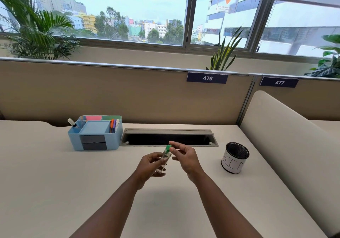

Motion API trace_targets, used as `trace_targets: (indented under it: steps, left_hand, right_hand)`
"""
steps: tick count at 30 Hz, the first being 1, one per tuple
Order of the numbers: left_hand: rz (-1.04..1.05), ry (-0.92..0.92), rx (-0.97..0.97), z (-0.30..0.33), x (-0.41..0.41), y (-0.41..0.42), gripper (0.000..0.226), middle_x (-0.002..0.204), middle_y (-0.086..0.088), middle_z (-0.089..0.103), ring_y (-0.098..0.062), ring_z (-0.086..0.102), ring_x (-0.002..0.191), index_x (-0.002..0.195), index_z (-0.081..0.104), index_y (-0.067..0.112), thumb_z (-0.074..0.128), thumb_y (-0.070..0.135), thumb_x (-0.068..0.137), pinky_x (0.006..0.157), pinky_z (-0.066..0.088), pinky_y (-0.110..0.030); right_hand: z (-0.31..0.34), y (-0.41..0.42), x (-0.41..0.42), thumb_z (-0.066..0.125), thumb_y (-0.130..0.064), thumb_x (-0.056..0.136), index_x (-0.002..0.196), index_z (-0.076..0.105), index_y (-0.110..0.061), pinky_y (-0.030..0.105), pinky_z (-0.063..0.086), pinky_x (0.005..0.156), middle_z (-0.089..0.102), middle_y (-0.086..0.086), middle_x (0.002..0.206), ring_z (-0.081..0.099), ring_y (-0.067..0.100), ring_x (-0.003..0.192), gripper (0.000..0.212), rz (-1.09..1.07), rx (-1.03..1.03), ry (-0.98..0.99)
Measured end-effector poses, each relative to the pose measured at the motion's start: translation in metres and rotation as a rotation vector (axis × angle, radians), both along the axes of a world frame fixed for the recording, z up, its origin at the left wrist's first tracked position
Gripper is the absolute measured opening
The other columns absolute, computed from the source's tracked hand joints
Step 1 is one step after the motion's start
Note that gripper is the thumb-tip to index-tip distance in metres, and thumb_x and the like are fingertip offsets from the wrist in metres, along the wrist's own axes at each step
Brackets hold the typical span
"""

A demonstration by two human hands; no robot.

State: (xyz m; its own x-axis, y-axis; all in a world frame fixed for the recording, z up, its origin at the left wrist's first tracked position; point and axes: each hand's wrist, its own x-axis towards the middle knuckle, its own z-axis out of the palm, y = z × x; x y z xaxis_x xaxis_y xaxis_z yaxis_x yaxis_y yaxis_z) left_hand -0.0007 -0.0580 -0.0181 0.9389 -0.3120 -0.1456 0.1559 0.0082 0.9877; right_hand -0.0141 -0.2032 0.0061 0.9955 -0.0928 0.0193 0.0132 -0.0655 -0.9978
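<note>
Now we hold a tube (164, 160) above the desk (55, 182).
Our left hand (152, 165) grips its clear barrel; our right hand (185, 157) pinches the green cap (168, 148). A bin (235, 158) stands at three o'clock, an organizer (95, 133) at ten.

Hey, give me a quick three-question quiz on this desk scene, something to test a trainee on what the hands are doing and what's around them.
1. What word is written on the mesh cup?
2. The right hand pinches with its fingers: A) the green cap; B) a pencil; C) a sticky note.
3. True or false: the left hand is empty.

Key
1. BIN.
2. A.
3. False: it grips the clear tube that carries the cap.
</note>
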Motion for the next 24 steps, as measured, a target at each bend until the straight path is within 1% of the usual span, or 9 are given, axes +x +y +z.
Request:
trace_targets:
  steps: [3, 5, 8, 11, 12, 14, 16, 20, 24]
  left_hand:
    - [-0.017, -0.013, 0.019, 0.002, 0.0, 0.002, 0.01, 0.08, -0.006, 0.066, -0.015, 0.06, 0.07, 0.09, 0.066, 0.024, 0.062, 0.015, 0.088, 0.048, 0.056, -0.018]
    - [-0.025, -0.039, 0.07, 0.002, 0.0, 0.004, 0.011, 0.081, -0.004, 0.067, -0.014, 0.059, 0.07, 0.096, 0.066, 0.02, 0.063, 0.016, 0.087, 0.047, 0.055, -0.017]
    - [-0.03, -0.07, 0.131, 0.002, 0.001, 0.006, 0.017, 0.085, -0.004, 0.067, -0.013, 0.061, 0.073, 0.099, 0.065, 0.019, 0.068, 0.014, 0.083, 0.048, 0.055, -0.016]
    - [-0.006, -0.1, 0.153, 0.002, 0.001, 0.007, 0.024, 0.089, -0.007, 0.064, -0.014, 0.062, 0.076, 0.098, 0.064, 0.018, 0.072, 0.008, 0.078, 0.053, 0.057, -0.019]
    - [0.001, -0.116, 0.169, 0.002, 0.001, 0.007, 0.026, 0.089, -0.007, 0.064, -0.014, 0.062, 0.076, 0.1, 0.064, 0.014, 0.073, 0.006, 0.077, 0.056, 0.057, -0.02]
    - [0.017, -0.151, 0.206, 0.002, 0.002, 0.008, 0.031, 0.085, -0.006, 0.065, -0.013, 0.063, 0.073, 0.103, 0.066, 0.008, 0.076, 0.004, 0.074, 0.059, 0.056, -0.022]
    - [0.034, -0.18, 0.236, 0.002, 0.002, 0.008, 0.031, 0.082, -0.006, 0.066, -0.014, 0.062, 0.071, 0.102, 0.067, 0.006, 0.077, 0.004, 0.072, 0.059, 0.055, -0.023]
    - [0.036, -0.198, 0.252, 0.005, 0.002, 0.008, 0.03, 0.081, -0.007, 0.065, -0.015, 0.061, 0.071, 0.1, 0.069, 0.008, 0.078, 0.008, 0.072, 0.053, 0.054, -0.02]
    - [-0.034, -0.19, 0.298, 0.008, 0.003, 0.011, 0.026, 0.08, -0.009, 0.066, -0.015, 0.06, 0.071, 0.1, 0.071, 0.01, 0.076, 0.014, 0.075, 0.049, 0.052, -0.018]
  right_hand:
    - [0.005, -0.004, -0.002, 0.057, -0.007, 0.088, 0.116, 0.061, -0.005, 0.02, 0.053, 0.075, 0.067, 0.019, 0.109, 0.061, 0.017, 0.091, 0.028, 0.078, -0.112, -0.006]
    - [0.009, -0.008, -0.003, 0.059, -0.006, 0.087, 0.114, 0.062, -0.005, 0.017, 0.053, 0.073, 0.067, 0.019, 0.111, 0.062, 0.016, 0.089, 0.028, 0.118, -0.167, 0.002]
    - [0.013, -0.013, -0.003, 0.065, -0.004, 0.081, 0.11, 0.064, -0.002, 0.015, 0.056, 0.067, 0.068, 0.021, 0.11, 0.064, 0.022, 0.092, 0.029, 0.122, -0.182, 0.029]
    - [0.016, -0.013, -0.004, 0.07, -0.001, 0.076, 0.103, 0.065, 0.003, 0.012, 0.056, 0.061, 0.068, 0.026, 0.102, 0.065, 0.021, 0.082, 0.028, 0.103, -0.185, 0.042]
    - [0.016, -0.013, -0.005, 0.072, 0.0, 0.074, 0.1, 0.065, 0.004, 0.011, 0.056, 0.059, 0.067, 0.026, 0.096, 0.064, 0.018, 0.075, 0.027, 0.102, -0.187, 0.051]
    - [0.017, -0.012, -0.005, 0.074, 0.0, 0.072, 0.096, 0.065, 0.006, 0.011, 0.056, 0.056, 0.066, 0.016, 0.081, 0.062, 0.013, 0.067, 0.027, 0.103, -0.186, 0.074]
    - [0.016, -0.012, -0.004, 0.076, -0.002, 0.07, 0.092, 0.065, 0.006, 0.013, 0.056, 0.056, 0.064, 0.009, 0.072, 0.062, 0.013, 0.062, 0.026, 0.091, -0.189, 0.099]
    - [0.014, -0.009, -0.003, 0.078, -0.013, 0.071, 0.082, 0.065, 0.005, 0.018, 0.057, 0.052, 0.066, 0.01, 0.068, 0.061, 0.013, 0.052, 0.025, 0.024, -0.145, 0.136]
    - [0.013, -0.011, -0.005, 0.076, -0.011, 0.072, 0.075, 0.065, 0.001, 0.017, 0.057, 0.054, 0.066, 0.009, 0.068, 0.063, 0.014, 0.056, 0.017, 0.066, -0.151, 0.163]
